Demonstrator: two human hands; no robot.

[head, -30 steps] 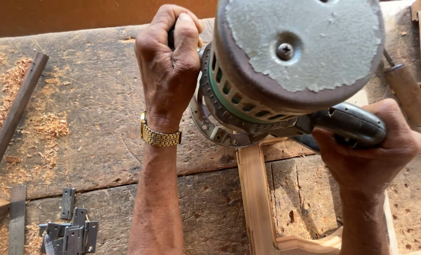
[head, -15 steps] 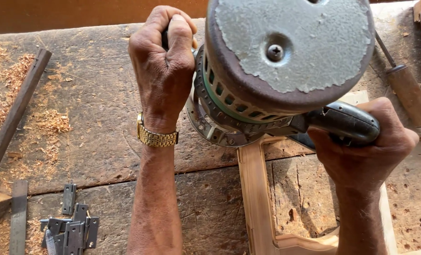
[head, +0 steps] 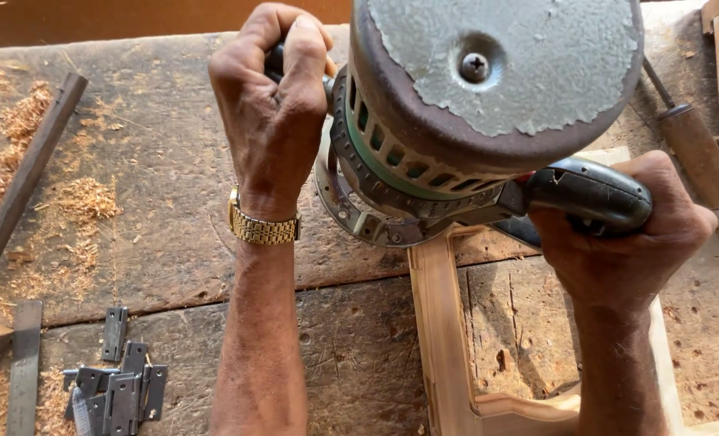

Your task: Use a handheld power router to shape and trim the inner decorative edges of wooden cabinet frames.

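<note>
A big grey metal router (head: 488, 105) with a chipped round top stands on a pale wooden frame (head: 444, 339) lying on the workbench. My left hand (head: 274, 105), a gold watch at its wrist, is shut around the router's left handle. My right hand (head: 618, 234) grips the router's dark right handle (head: 593, 194). The router's round base (head: 359, 214) rests over the frame's upper left corner. The cutter itself is hidden under the machine.
Several grey metal hinges (head: 121, 387) lie at the lower left. A dark wooden bar (head: 24, 182) slants along the left, with wood shavings (head: 85, 198) around. A wooden-handled tool (head: 698, 149) lies at the right. The worn workbench (head: 157, 258) carries all this.
The router and both hands have shifted slightly left and away along the frame. The grip of each hand is unchanged.
</note>
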